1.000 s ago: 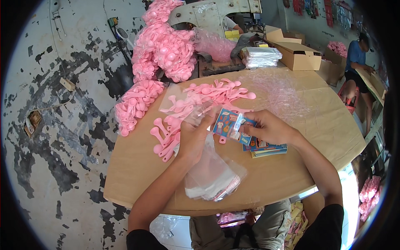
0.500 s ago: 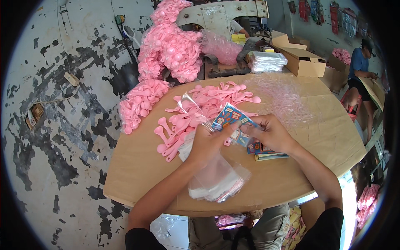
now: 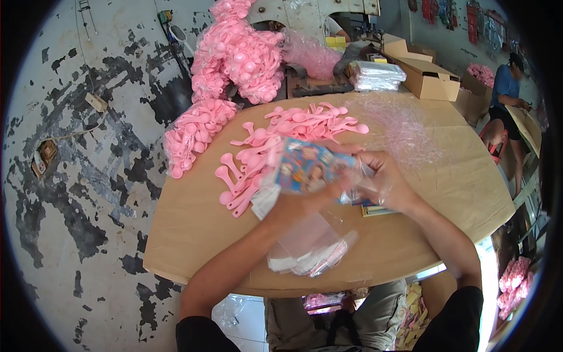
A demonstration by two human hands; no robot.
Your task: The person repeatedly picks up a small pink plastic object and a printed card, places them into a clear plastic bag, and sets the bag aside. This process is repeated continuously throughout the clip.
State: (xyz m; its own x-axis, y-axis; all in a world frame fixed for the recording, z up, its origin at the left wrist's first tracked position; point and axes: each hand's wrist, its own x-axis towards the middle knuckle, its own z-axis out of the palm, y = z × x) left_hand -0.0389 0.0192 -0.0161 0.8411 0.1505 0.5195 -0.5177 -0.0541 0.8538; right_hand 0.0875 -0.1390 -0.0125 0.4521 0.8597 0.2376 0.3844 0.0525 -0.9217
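Observation:
A blue printed card (image 3: 306,166) with small coloured pictures is up in front of me, blurred by motion. My left hand (image 3: 319,193) is closed on its lower edge, its fingers partly smeared. At the card's right end my right hand (image 3: 384,176) is closed on a crumpled clear plastic bag (image 3: 370,189). Whether the card's end lies inside that bag I cannot tell. Beneath my hands is a stack of printed cards (image 3: 378,210), mostly hidden by the right hand. Clear flat bags (image 3: 311,249) lie loose below my left wrist. Pink plastic spoons (image 3: 293,126) form a heap beyond.
The brown-covered table (image 3: 199,246) has a rounded shape. Thin clear plastic strands (image 3: 404,132) spread at its far right. Bagged pink spoons (image 3: 237,61) are piled behind, near packed clear bags (image 3: 378,76) and a cardboard box (image 3: 431,79). A person (image 3: 507,94) sits at far right.
The card has moved left and now faces me more broadly. My right hand has clear plastic bunched in its fingers. The view has tilted slightly.

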